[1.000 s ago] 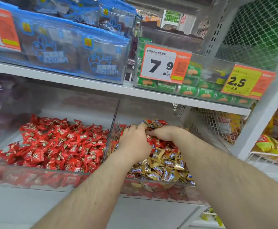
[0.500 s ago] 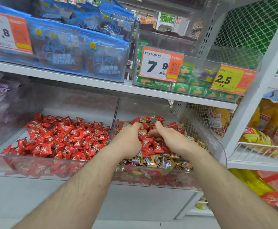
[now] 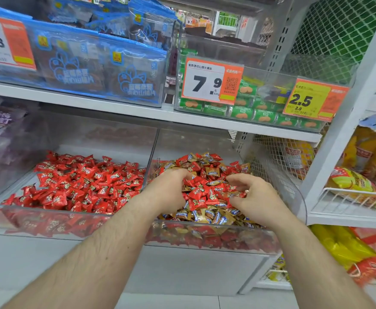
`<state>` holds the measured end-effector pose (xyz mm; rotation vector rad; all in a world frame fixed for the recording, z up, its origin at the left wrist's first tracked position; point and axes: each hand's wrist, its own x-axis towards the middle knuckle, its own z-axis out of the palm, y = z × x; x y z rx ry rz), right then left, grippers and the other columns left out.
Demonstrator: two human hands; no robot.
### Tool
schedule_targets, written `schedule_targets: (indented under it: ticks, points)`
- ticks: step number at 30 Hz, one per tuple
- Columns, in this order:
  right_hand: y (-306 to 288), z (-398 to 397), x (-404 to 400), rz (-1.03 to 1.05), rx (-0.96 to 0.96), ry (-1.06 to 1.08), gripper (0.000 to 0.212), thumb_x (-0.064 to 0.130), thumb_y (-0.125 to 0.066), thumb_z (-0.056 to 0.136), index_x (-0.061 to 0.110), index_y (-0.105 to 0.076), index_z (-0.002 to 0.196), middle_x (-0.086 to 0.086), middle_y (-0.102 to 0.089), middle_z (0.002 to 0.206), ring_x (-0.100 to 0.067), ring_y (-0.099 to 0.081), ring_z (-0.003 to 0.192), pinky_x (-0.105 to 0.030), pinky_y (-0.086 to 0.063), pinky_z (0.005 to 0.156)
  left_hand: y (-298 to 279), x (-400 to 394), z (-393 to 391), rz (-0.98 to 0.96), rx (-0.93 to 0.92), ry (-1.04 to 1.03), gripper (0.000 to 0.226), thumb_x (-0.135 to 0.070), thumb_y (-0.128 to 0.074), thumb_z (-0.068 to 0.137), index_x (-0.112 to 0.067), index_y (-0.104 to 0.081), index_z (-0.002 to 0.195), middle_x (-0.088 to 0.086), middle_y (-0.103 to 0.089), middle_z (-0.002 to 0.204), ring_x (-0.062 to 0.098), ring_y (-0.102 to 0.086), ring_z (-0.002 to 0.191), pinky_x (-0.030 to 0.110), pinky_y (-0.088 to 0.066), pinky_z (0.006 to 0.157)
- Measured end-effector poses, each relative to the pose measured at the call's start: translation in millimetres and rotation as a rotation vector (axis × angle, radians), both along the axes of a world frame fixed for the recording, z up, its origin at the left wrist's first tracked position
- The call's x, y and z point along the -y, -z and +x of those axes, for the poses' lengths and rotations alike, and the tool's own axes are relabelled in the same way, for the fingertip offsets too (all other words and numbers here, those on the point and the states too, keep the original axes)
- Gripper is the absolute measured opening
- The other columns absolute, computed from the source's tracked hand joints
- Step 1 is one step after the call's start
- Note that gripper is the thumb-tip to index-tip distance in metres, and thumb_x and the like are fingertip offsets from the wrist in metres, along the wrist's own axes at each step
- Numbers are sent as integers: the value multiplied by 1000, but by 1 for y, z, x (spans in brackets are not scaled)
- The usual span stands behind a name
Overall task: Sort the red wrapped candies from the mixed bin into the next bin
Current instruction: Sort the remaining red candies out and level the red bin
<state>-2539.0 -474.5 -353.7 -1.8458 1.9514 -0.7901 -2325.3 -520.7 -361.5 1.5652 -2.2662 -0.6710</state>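
Head view: left hand (image 3: 170, 190) and right hand (image 3: 252, 196), fingers curled among red candies (image 3: 199, 190) in mixed bin (image 3: 294, 197); actual hold cannot be told. Next bin (image 3: 55, 219) alongside.

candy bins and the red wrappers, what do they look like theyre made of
Mixed bin: clear rigid plastic, likely acrylic; candies show through its glossy front wall. Next bin: the same see-through plastic. Red wrapped candies: thin shiny film, plastic or foil-backed, judging by the crinkles and glints; which one is unclear.
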Motion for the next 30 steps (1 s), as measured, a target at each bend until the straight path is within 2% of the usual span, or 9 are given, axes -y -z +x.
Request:
schedule_targets:
  ticks: [5, 9, 12, 14, 17, 19, 23, 25, 30]
  points:
    - [8, -13, 10, -26, -56, 124, 45, -4, -62, 81, 27, -69, 114, 11, -66, 100, -11, -60, 92, -21, -45, 74, -9, 1, 2, 6, -65, -18, 61, 3, -48, 87, -27, -42, 139, -1, -57, 116, 17, -60, 94, 35, -53, 71]
    - [9, -16, 11, -152, 66, 184, 26, 5, -59, 93, 25, -69, 106, 8, -66, 90, -9, -59, 75, -24, -44, 68, -11, 0, 2, -17, -136, -46, 41, 4, -40, 88, -25, -56, 113, -1, -60, 102, 16, -58, 83, 34, -53, 67]
    - [0, -15, 8, -230, 279, 214, 30, 11, -44, 102, 33, -65, 103, 2, -65, 87, -17, -56, 60, -29, -43, 54, -10, -3, -5, -33, -121, -28, 35, 1, -52, 81, -32, -57, 94, 1, -54, 98, 13, -50, 78, 28, -42, 64]
    - [-5, -13, 5, -203, 323, 216, 35, 11, -37, 104, 30, -66, 107, 0, -63, 84, -19, -60, 66, -27, -43, 52, -8, -6, -10, -49, -97, -27, 21, -18, -63, 81, -34, -58, 94, -1, -52, 103, 14, -50, 85, 27, -42, 72]
    - [-4, -4, 2, -156, 91, 148, 40, 5, -36, 100, 24, -71, 108, 1, -61, 101, -11, -56, 74, -25, -45, 62, 0, -4, -16, -47, -15, -55, 37, -53, -65, 82, -32, -64, 111, -1, -52, 132, 19, -51, 119, 37, -45, 98]
    - [-3, 3, 2, -107, -66, 106, 38, 6, -40, 97, 22, -72, 110, 4, -57, 112, -13, -56, 96, -27, -45, 83, 4, -3, -18, -42, 10, -71, 47, -60, -64, 82, -30, -64, 118, 1, -48, 140, 22, -47, 127, 40, -43, 103]
    - [0, 11, 7, 77, -369, 25, 43, 21, -54, 89, 35, -61, 129, 8, -55, 134, -19, -46, 128, -39, -34, 108, 6, 1, -19, -78, -17, -61, 23, -45, -70, 83, -32, -63, 100, -2, -54, 118, 19, -53, 110, 31, -46, 89]
    - [0, 13, 7, 173, -450, 12, 50, 24, -56, 87, 42, -55, 134, 11, -54, 140, -21, -41, 135, -42, -27, 111, 2, 1, -18, -97, -35, -54, 15, -36, -68, 84, -31, -54, 88, -2, -55, 106, 17, -53, 99, 29, -43, 79]
    - [-1, 5, 8, -11, -259, 84, 36, 23, -63, 90, 38, -65, 123, 6, -64, 121, -22, -57, 112, -43, -38, 105, -3, 2, -9, -94, -210, -130, 22, -13, -53, 87, -26, -38, 79, -1, -54, 76, 17, -45, 58, 31, -36, 54]
